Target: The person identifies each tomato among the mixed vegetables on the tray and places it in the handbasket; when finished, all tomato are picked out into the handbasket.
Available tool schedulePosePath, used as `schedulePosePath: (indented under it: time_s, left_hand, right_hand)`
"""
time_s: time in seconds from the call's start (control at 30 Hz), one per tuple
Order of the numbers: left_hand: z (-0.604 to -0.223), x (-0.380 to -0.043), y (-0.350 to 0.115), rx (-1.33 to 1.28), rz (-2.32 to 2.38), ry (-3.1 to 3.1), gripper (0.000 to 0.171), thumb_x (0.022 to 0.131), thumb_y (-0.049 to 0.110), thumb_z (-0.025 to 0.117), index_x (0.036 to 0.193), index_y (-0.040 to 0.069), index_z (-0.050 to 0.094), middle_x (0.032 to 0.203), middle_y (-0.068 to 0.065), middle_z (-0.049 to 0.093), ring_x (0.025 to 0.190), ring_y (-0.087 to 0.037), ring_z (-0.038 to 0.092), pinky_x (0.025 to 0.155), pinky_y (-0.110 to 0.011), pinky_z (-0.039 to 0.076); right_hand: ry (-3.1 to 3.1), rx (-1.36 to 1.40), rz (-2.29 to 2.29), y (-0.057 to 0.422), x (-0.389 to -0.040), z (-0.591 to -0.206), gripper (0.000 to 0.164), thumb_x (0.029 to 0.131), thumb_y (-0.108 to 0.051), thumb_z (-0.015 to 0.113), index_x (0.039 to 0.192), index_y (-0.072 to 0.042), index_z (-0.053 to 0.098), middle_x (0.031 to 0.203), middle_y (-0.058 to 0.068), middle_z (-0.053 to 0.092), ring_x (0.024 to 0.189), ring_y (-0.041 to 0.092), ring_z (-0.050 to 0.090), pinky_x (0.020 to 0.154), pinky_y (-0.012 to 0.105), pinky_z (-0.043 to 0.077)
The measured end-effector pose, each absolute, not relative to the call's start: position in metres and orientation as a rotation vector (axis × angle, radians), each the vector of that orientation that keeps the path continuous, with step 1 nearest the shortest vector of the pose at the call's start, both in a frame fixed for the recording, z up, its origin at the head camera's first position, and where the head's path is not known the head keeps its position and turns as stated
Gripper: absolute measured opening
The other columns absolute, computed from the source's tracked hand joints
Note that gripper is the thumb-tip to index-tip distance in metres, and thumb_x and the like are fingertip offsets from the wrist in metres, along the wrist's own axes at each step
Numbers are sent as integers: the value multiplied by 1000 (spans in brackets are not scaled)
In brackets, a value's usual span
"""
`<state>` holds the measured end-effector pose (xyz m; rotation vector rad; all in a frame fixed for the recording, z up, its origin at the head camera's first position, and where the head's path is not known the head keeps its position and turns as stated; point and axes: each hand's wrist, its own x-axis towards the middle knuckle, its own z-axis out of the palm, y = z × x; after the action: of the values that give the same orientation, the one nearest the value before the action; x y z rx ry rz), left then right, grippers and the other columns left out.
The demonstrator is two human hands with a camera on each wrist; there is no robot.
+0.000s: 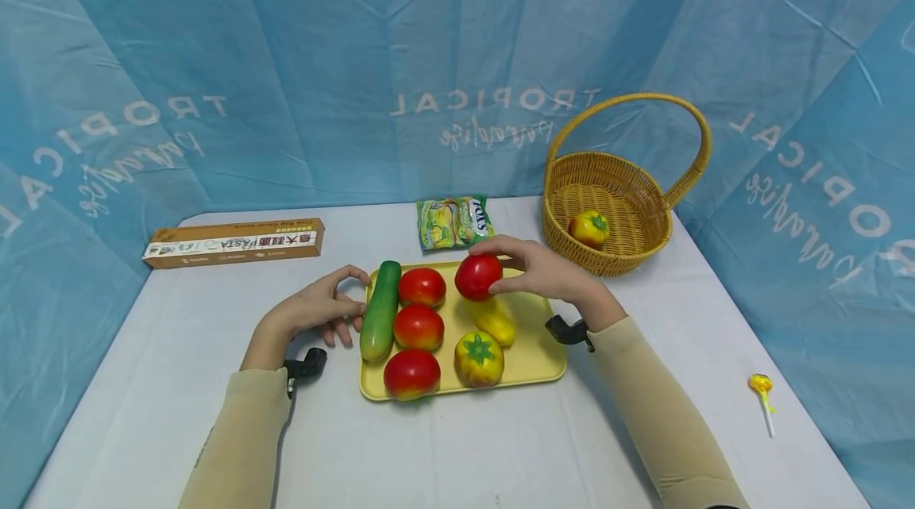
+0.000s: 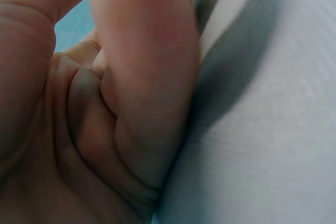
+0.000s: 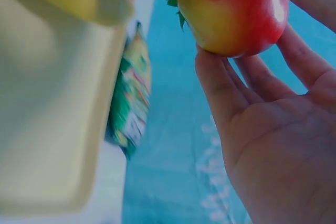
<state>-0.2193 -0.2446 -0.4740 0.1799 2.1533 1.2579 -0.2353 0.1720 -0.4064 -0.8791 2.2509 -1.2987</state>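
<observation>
My right hand (image 1: 532, 271) holds a red tomato (image 1: 478, 277) in its fingertips above the yellow tray (image 1: 532, 366). In the right wrist view, the held tomato (image 3: 231, 11) shows a yellow patch and a green leafy top. Below it lies an elongated yellow fruit (image 1: 495, 323), partly covered. My left hand (image 1: 314, 309) is at the tray's left edge with bent, spread fingers, beside a green cucumber (image 1: 381, 310); contact is unclear. Several more tomatoes lie on the tray: red ones (image 1: 418, 327) in a column and a yellowish one (image 1: 479, 359) with its green top up.
A wicker basket (image 1: 608, 259) with a tall handle stands at back right, a yellow-red tomato (image 1: 589, 229) inside. Behind the tray lies a green snack bag (image 1: 453, 223). A pasta box (image 1: 236, 243) is at back left, a yellow lollipop (image 1: 762, 390) at right.
</observation>
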Motion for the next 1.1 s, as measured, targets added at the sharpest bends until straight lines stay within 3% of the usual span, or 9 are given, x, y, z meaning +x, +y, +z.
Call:
schedulePosePath:
  time_s: [0.1,0.33,0.5,0.83,1.1]
  left_hand:
    - [-474,-219,-245,183,1254,2159,50,103,22,66,144,16,39,86,-10,78,61,-25,76,54,-33,62]
    - [-473,-218,-245,181,1260,2162,50,103,22,66,144,16,39,86,-10,78,61,-24,75,53,-32,61]
    - [-473,-218,-245,183,1262,2158,49,103,22,66,144,16,39,86,-10,78,61,-24,75,53,-32,61]
    - [-474,-218,-245,187,1266,2153,49,103,22,66,144,16,39,85,-10,78,61,-25,76,53,-32,61]
    - [-474,-219,-245,189,1270,2145,49,103,21,65,144,15,39,86,-10,78,60,-24,75,53,-32,61]
  right_hand:
    - [2247,-812,-1380,186,-237,-398,59,96,-22,80,150,-18,57,157,4,55,149,30,48,122,55,45]
    - [2236,-643,-1584,221,-242,-385,62,97,-15,77,154,-16,53,161,7,50,138,29,60,103,30,59]
    - [2313,-495,-1663,246,-245,-383,61,98,-16,77,154,-16,54,160,7,51,130,24,63,96,23,60]
    - [2409,-239,-1800,282,-259,-396,60,99,-21,76,155,-22,53,153,6,54,137,22,54,95,22,60]
    - [2486,-76,-1833,293,-267,-407,70,98,-33,77,160,-29,45,164,6,46,152,25,43,95,12,55]
